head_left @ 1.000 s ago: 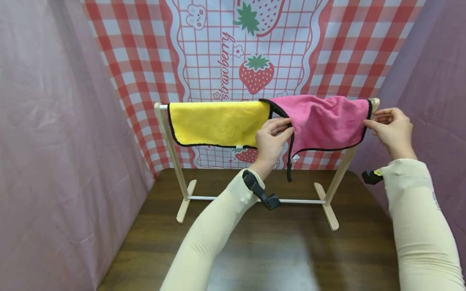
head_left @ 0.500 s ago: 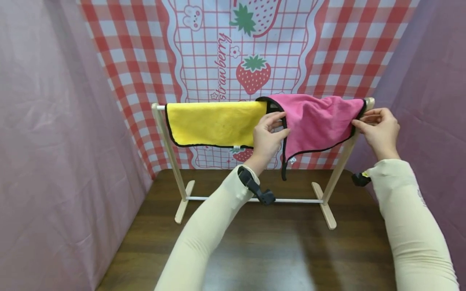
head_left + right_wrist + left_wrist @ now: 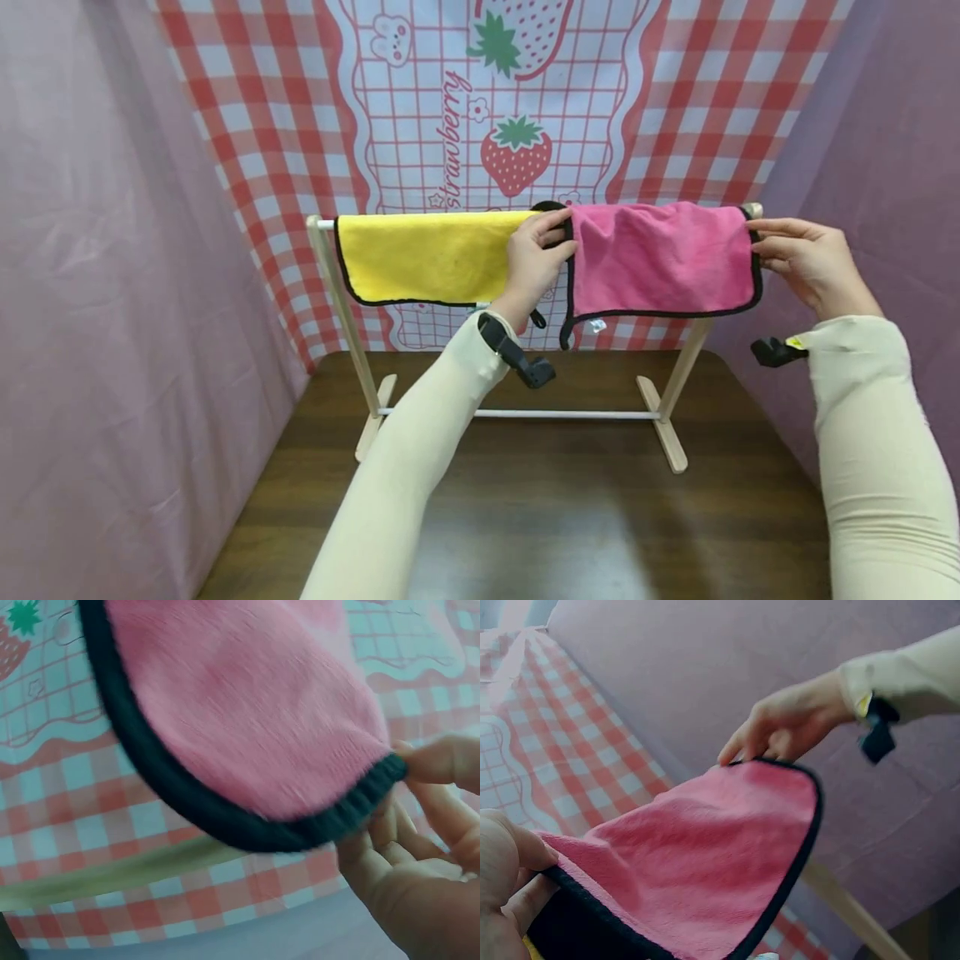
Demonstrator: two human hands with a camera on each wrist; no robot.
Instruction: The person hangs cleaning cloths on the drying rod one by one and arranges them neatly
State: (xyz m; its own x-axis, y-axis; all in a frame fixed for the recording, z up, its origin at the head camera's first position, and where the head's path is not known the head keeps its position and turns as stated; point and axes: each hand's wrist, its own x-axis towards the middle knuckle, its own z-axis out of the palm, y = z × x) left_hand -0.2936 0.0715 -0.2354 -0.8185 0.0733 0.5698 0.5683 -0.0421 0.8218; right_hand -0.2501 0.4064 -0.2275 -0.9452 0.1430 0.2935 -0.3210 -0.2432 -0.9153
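Observation:
A pink towel [image 3: 660, 262] with black edging hangs over the top bar of a wooden rack [image 3: 347, 325]. My left hand [image 3: 534, 258] pinches its left edge between thumb and fingers. At the other side my right hand [image 3: 813, 262] pinches the right edge near the rack's post. In the left wrist view the towel [image 3: 697, 855] stretches between both hands, its dark underside showing by my left thumb. The right wrist view shows the black border [image 3: 277, 834] between my right fingers and thumb. A yellow towel [image 3: 427, 258] hangs to the left, partly behind my left hand.
The rack stands on a dark wooden table [image 3: 510, 517], its feet joined by a white lower bar [image 3: 562, 414]. Behind it hangs a red checked strawberry cloth [image 3: 517, 158]. Plain pinkish curtains [image 3: 135, 292] close both sides.
The pink towel's front has straightened, its lower edge now nearly level. My right hand shifted inward, then back out to the right. My left hand moved slightly left and up.

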